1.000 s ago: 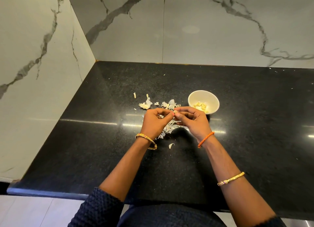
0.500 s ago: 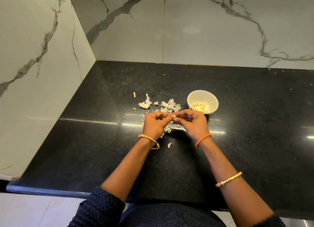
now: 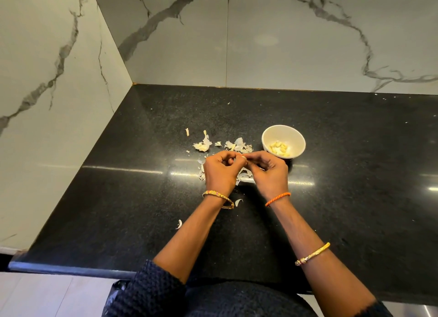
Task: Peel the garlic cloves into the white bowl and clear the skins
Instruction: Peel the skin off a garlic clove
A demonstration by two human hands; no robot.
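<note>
I see both hands, left hand (image 3: 221, 172) and right hand (image 3: 270, 173), pinching one garlic clove (image 3: 243, 157) between their fingertips above the tabletop (image 3: 355, 174), with the white bowl (image 3: 283, 141) just beyond my right hand (the nearer one).

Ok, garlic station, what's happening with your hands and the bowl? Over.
Left hand and right hand both pinching one garlic clove, mid-peel. White bowl holds peeled cloves. Skins still scattered on counter. Nothing blocking the bowl.
</note>
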